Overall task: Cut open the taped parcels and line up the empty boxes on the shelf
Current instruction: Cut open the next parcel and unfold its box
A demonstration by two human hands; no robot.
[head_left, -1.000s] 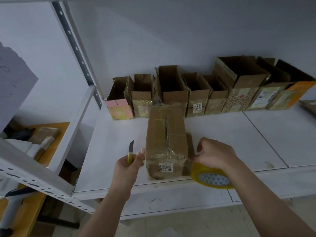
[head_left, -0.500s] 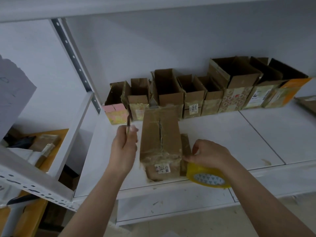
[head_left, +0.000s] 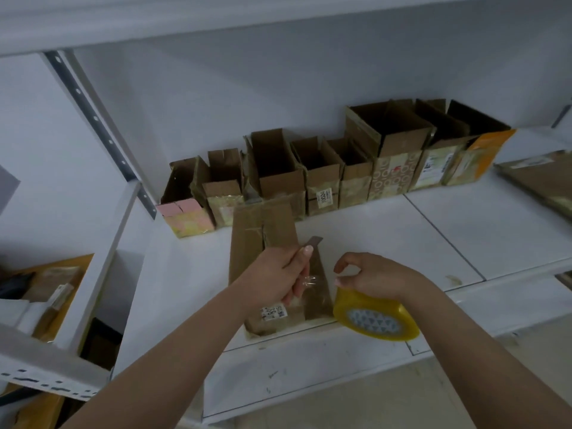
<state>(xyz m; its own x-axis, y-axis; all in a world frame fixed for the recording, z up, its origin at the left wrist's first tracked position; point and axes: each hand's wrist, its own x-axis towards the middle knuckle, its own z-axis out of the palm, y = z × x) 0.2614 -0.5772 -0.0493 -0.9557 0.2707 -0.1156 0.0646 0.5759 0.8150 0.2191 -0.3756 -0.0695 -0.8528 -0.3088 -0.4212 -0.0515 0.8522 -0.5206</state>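
Observation:
A taped brown parcel (head_left: 263,230) with a white label lies lengthwise on the white shelf (head_left: 387,239), close to its front edge. My left hand (head_left: 272,277) is over the parcel's top, shut on a utility knife (head_left: 312,242) whose blade points right. My right hand (head_left: 374,275) hovers at the parcel's right side with thumb and fingers curled apart and nothing visible in them. A yellow tape roll (head_left: 376,320) hangs around that wrist. Several empty open boxes (head_left: 322,174) stand in a row along the back wall.
A flat brown package (head_left: 538,181) lies at the shelf's far right. A perforated metal upright (head_left: 93,119) borders the shelf on the left. Beyond it, a lower wooden surface (head_left: 74,274) holds small packages. The shelf above (head_left: 216,23) overhangs.
My left hand swung the knife from the parcel's left side across onto its top, blade now pointing right. My right hand has come off the parcel's side and opened slightly.

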